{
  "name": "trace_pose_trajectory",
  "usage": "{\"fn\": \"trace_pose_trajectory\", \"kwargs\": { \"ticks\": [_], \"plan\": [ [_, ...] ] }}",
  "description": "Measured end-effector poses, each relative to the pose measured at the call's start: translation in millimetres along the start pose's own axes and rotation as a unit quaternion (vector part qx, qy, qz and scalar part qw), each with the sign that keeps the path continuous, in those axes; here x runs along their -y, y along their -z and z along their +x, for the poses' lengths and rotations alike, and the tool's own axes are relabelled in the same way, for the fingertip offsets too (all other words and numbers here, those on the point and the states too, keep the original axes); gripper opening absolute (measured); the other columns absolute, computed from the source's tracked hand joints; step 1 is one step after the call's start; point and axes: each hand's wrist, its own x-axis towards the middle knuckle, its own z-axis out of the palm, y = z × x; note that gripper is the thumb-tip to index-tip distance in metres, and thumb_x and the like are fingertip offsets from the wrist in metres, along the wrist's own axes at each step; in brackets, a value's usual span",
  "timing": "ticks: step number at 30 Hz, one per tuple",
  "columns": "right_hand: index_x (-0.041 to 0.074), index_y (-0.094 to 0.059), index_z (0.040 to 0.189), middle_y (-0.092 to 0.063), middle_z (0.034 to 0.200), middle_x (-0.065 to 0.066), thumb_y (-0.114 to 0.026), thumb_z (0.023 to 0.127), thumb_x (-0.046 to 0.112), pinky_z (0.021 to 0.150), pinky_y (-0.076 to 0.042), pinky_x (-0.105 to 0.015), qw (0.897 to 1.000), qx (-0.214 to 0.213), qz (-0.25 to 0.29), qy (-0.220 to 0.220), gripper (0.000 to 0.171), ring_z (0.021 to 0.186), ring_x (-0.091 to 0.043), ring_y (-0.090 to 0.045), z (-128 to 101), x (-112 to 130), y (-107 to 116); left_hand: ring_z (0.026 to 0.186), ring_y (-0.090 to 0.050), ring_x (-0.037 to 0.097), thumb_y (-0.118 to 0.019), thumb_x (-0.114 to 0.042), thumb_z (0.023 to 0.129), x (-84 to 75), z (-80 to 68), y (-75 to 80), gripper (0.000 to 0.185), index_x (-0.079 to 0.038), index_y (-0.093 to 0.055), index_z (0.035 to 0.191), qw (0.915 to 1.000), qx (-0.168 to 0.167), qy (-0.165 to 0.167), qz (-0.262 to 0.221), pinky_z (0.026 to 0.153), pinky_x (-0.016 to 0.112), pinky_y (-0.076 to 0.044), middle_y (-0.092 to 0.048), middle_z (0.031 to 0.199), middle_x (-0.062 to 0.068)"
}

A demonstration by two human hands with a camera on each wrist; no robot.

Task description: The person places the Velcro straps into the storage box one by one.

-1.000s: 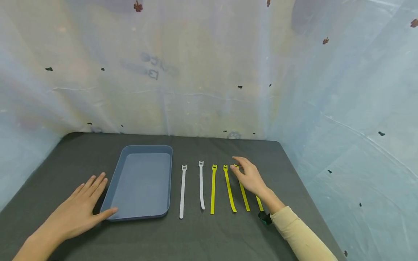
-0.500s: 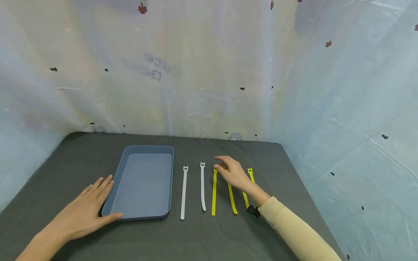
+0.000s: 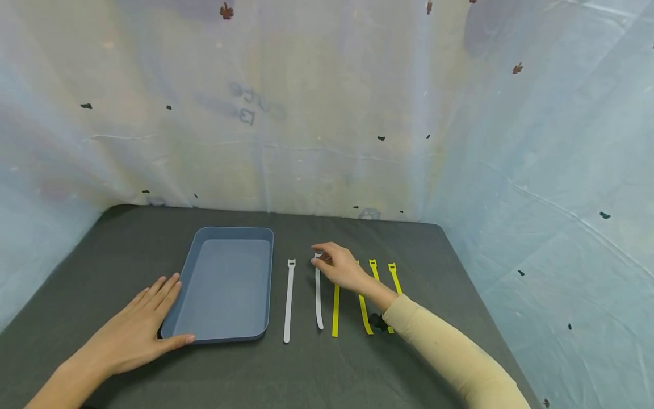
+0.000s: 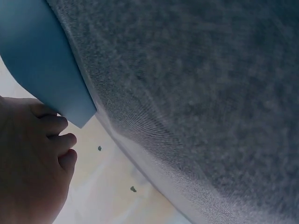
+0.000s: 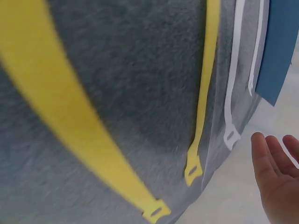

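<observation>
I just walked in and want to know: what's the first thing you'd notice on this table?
A neat row of long straps on the dark table: two white straps on the left, four yellow straps on the right. The right hand reaches over the row, by the top of the second white one. Left of them sits a blue tray, with the left hand flat against its near corner.

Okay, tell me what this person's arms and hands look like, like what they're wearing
The right hand is bare, and its arm wears a long pale cream sleeve reaching the wrist. A small black device sits under that wrist, partly hidden. The left hand and its forearm are bare, with no sleeve showing. No rings, gloves or markings show on either hand.
</observation>
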Motion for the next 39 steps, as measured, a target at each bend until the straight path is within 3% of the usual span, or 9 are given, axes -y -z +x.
{"fn": "trace_pose_trajectory", "kwargs": {
  "ticks": [5, 18, 22, 30, 34, 39],
  "plan": [
    [0.001, -0.057, 0.146, -0.059, 0.142, -0.015, -0.060, 0.108, 0.023, 0.092, -0.059, -0.037, 0.999, 0.023, -0.014, 0.017, 0.044, 0.115, -0.026, -0.067, 12, 4, -9, 0.158, -0.010, 0.044, -0.063, -0.070, 0.092, -1.2, 0.7, 1.1, 0.113, 0.005, -0.018, 0.164, 1.0000, 0.005, 0.003, 0.000, 0.128, 0.042, 0.012, -0.013, 0.172, 0.023],
    [0.001, -0.059, 0.144, -0.064, 0.132, -0.013, -0.067, 0.103, 0.022, 0.087, -0.058, -0.033, 0.995, 0.055, -0.072, 0.031, 0.046, 0.109, -0.024, -0.068, 39, 6, -29, 0.158, -0.012, 0.043, -0.063, -0.071, 0.092, -3.4, 2.4, 3.6, 0.113, 0.006, -0.020, 0.163, 1.0000, 0.001, -0.004, 0.008, 0.126, 0.035, 0.014, -0.013, 0.172, 0.022],
    [0.002, -0.060, 0.143, -0.064, 0.129, -0.012, -0.070, 0.102, 0.023, 0.086, -0.057, -0.033, 0.993, 0.065, -0.092, 0.032, 0.047, 0.107, -0.023, -0.066, 43, 6, -33, 0.158, -0.014, 0.043, -0.063, -0.071, 0.092, -3.5, 2.8, 3.8, 0.113, 0.006, -0.021, 0.163, 0.9999, 0.000, -0.006, 0.010, 0.126, 0.034, 0.014, -0.013, 0.172, 0.021],
    [0.003, -0.063, 0.140, -0.061, 0.130, -0.014, -0.080, 0.094, 0.027, 0.096, -0.056, -0.039, 0.989, 0.085, -0.120, 0.023, 0.054, 0.114, -0.026, -0.065, 49, 7, -37, 0.158, -0.014, 0.043, -0.062, -0.072, 0.092, -2.4, 2.4, 2.9, 0.114, 0.005, -0.019, 0.163, 0.9999, 0.002, -0.005, 0.012, 0.125, 0.032, 0.016, -0.013, 0.172, 0.021],
    [0.005, -0.065, 0.138, -0.059, 0.128, -0.014, -0.082, 0.092, 0.028, 0.095, -0.054, -0.039, 0.987, 0.092, -0.128, 0.016, 0.054, 0.112, -0.026, -0.062, 52, 7, -39, 0.158, -0.014, 0.042, -0.062, -0.072, 0.092, -0.8, 1.8, 1.5, 0.114, 0.005, -0.019, 0.163, 0.9998, -0.005, -0.009, 0.016, 0.122, 0.025, 0.020, -0.014, 0.172, 0.021],
    [0.005, -0.067, 0.136, -0.058, 0.126, -0.015, -0.082, 0.092, 0.028, 0.090, -0.052, -0.037, 0.988, 0.094, -0.125, 0.014, 0.052, 0.105, -0.024, -0.058, 53, 7, -41, 0.158, -0.015, 0.042, -0.062, -0.072, 0.091, 0.4, 1.3, 0.7, 0.114, 0.005, -0.020, 0.163, 0.9999, -0.006, -0.005, 0.013, 0.125, 0.030, 0.016, -0.015, 0.172, 0.022]
  ]
}}
